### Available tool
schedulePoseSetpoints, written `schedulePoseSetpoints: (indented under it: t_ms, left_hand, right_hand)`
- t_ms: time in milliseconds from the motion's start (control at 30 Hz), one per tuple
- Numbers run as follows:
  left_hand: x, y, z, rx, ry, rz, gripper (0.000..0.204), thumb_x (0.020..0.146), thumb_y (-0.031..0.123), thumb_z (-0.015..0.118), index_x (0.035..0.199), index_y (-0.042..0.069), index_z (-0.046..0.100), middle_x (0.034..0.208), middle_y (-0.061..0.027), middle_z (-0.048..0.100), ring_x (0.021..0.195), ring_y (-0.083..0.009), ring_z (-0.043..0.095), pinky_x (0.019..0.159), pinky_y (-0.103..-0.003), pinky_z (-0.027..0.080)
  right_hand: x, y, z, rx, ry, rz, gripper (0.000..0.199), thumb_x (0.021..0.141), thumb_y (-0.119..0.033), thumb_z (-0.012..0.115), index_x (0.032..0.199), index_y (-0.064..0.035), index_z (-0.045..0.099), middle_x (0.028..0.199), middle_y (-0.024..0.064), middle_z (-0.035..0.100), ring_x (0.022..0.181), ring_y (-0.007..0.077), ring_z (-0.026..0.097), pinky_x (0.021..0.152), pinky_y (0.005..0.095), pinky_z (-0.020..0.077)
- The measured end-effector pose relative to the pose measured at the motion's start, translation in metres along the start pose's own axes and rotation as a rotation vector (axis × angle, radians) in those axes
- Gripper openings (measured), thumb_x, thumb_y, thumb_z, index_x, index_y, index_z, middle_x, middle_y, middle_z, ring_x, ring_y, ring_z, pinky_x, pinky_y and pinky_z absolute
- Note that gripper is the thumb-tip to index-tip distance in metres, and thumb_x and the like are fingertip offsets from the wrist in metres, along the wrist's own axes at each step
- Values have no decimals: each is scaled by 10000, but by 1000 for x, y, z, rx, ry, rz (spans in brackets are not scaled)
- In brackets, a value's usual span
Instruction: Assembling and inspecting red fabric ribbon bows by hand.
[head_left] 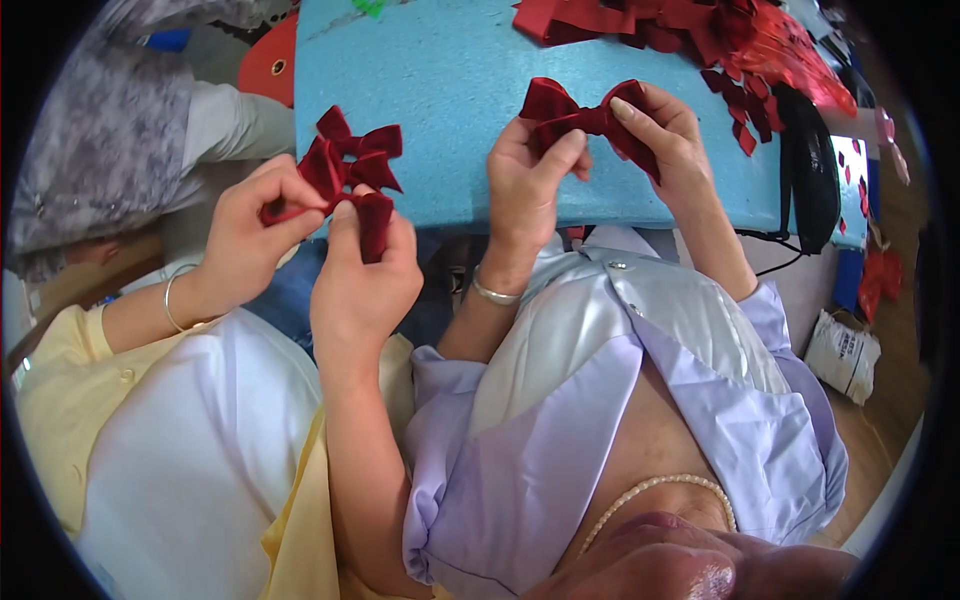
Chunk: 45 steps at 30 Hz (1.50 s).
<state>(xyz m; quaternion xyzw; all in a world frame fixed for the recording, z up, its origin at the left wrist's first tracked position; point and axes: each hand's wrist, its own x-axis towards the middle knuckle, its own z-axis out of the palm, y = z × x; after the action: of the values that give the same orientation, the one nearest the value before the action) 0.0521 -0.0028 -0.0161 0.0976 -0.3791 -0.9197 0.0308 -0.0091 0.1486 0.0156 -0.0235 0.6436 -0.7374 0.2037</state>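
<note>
A dark red velvet bow [553,110] spans the space between my two hands, held just over the table's near edge. My left hand [525,190] pinches its left part and middle, thumb across the front. My right hand [672,140] grips the right loop, thumb pressed on top. To my left, a person in a yellow top works with both hands. That person's left hand [250,225] and right hand [362,280] hold a piece of red velvet ribbon [375,226]. More looped red velvet bows [372,152] show just beyond their fingers.
A light blue table [430,80] lies in front. At its far right are piled red velvet ribbon pieces [640,22], a red plastic bag [790,60] and a black bag-like object [808,165]. Another person's patterned sleeve [110,150] is at far left. A white package [843,357] lies lower right.
</note>
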Motion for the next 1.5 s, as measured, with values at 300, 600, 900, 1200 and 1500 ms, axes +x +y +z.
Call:
schedulePoseSetpoints:
  t_ms: [300,600,900,1200,1500]
  left_hand:
    - [2,-2,6,49,30,-13,114,900,73,629,982,4,588,873,-72,649,737,-125,589,644,-274,476]
    - [2,-8,-6,-205,-24,-23,107,923,138,627,916,34,604,888,-62,648,724,-131,575,639,-276,460]
    - [11,-2,-28,-333,77,-9,179,909,198,656,1008,61,596,919,-40,642,777,-128,572,659,-285,483]
    - [14,-4,10,-259,2,-68,220,889,147,670,1080,85,580,949,-30,633,802,-130,568,663,-295,474]
    - [17,-7,16,-285,108,5,192,894,102,646,1079,92,592,964,-15,637,803,-117,563,658,-301,472]
  right_hand:
    - [0,8,-14,20,72,-20,132,906,-156,636,947,-30,636,794,4,636,653,52,553,576,201,434]
    - [-1,4,-6,129,46,-13,161,923,-174,613,934,-14,601,735,22,588,583,80,499,523,219,384]
    - [10,0,-11,252,27,5,159,937,-172,591,921,-15,589,719,27,571,575,88,488,514,227,375]
    - [15,5,4,249,12,-6,156,939,-167,591,952,-11,599,737,26,585,581,84,491,519,219,383]
    - [13,14,9,218,69,-68,158,939,-162,595,982,-10,610,788,22,620,602,69,508,517,210,398]
